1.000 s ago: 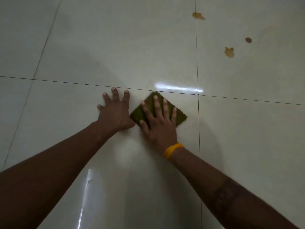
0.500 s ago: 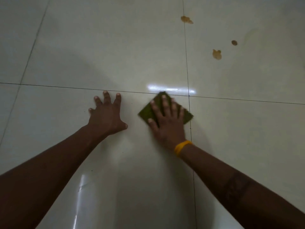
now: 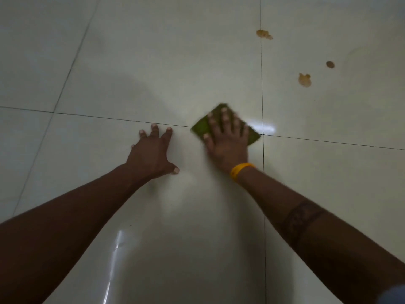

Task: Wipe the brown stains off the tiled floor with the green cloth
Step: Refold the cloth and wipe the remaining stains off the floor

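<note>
My right hand (image 3: 228, 141) presses flat on the green cloth (image 3: 200, 127), fingers spread over it, near where the tile joints cross. A yellow band circles that wrist. My left hand (image 3: 153, 154) rests palm down on the bare tile to the cloth's left, fingers apart, holding nothing. Three brown stains lie far right of the cloth: one (image 3: 264, 34) beside the vertical joint, a larger one (image 3: 304, 80), and a small round one (image 3: 330, 64).
Glossy pale floor tiles (image 3: 153, 51) fill the view, split by dark joints. A bright light reflection (image 3: 266, 129) shines just right of the cloth, and another streak (image 3: 114, 255) glints near the bottom.
My right hand has slid the cloth to the right and away from me, toward the joint crossing. The gap between my two hands has widened.
</note>
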